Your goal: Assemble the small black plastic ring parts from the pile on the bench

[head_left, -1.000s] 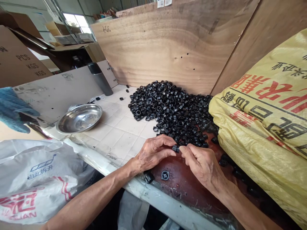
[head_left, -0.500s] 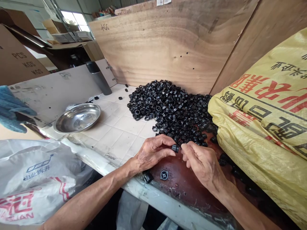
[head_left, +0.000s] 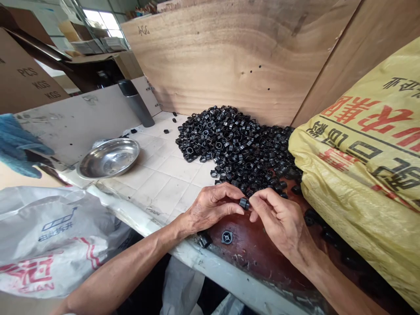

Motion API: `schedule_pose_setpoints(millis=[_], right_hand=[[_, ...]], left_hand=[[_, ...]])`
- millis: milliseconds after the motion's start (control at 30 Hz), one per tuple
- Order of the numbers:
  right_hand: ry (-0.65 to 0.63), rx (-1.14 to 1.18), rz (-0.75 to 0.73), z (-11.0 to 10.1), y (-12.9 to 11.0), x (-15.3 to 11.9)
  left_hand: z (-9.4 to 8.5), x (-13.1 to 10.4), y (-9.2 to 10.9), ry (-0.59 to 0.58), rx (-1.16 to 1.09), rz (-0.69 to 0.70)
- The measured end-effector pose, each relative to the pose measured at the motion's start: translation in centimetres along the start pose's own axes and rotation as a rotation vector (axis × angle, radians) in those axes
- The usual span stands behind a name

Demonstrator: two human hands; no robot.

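Between thumb and forefinger, my left hand (head_left: pixel 213 205) pinches a small black plastic fitting (head_left: pixel 244 203), held above the reddish-brown board (head_left: pixel 252 258). Close by on its right, my right hand (head_left: pixel 278 218) has its thumb and fingertips brought together at the fitting's end; whether it holds a small part there is hidden. Below the hands a round grey-black part with a cross-shaped centre (head_left: pixel 226 237) lies flat on the board. Another black fitting (head_left: pixel 204 239) rests by the table edge, under my left wrist. Behind the hands spreads a large heap of black plastic rings (head_left: pixel 226 135).
A steel bowl (head_left: pixel 110 159) stands on the tiled top at left, with a dark flask (head_left: pixel 137 104) behind it. A wooden panel (head_left: pixel 223 57) closes the back. A yellow sack (head_left: pixel 357 162) bulges in from the right; a white sack (head_left: pixel 62 236) sits front left.
The fingers of my right hand have shifted slightly at the fitting's end and opened a little. My left hand keeps its pinch. The whole view has moved slightly.
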State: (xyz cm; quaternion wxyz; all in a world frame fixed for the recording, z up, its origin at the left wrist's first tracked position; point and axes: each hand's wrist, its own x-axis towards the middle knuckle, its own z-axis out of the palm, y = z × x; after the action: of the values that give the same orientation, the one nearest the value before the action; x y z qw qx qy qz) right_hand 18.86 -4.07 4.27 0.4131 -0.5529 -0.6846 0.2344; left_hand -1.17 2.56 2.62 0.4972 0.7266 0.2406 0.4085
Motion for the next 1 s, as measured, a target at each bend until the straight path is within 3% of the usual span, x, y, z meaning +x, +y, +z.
schedule_pose_setpoints(millis=[167,267,333,500,567,633,767,900,1000], right_hand=[[-0.002,-0.02,-0.13,0.1,-0.1,-0.1],[-0.05,0.042,0.044,0.3,0.1,-0.1],[-0.048,0.067,0.081,0.3,0.2,-0.1],[0.027,-0.015,-0.175,0.6,0.3,-0.4],[0.011,0.081,-0.042,0.7,0.0,-0.4],[-0.046,0.276,0.214,0.9,-0.3,-0.2],[-0.18,0.795,0.629,1.2,-0.3,0.2],[-0.291,0.983,0.76,0.9,0.2,0.4],[-0.345,0.66,0.728,-0.2,0.9,0.8]], left_hand=[[0.1,0.0,0.3,0.049,-0.118,-0.101],[0.1,0.2,0.5,0.043,-0.104,-0.075],[0.1,0.3,0.9,0.057,-0.114,-0.071],[0.2,0.4,1.9,0.029,-0.229,-0.271],[0.2,0.4,1.5,0.031,-0.209,-0.213],[0.1,0.3,0.6,0.023,-0.112,-0.049],[-0.2,-0.1,-1.0,-0.12,0.177,0.26],[-0.7,-0.1,-0.8,-0.252,0.208,0.259],[-1.3,0.1,0.4,-0.349,0.141,0.094]])
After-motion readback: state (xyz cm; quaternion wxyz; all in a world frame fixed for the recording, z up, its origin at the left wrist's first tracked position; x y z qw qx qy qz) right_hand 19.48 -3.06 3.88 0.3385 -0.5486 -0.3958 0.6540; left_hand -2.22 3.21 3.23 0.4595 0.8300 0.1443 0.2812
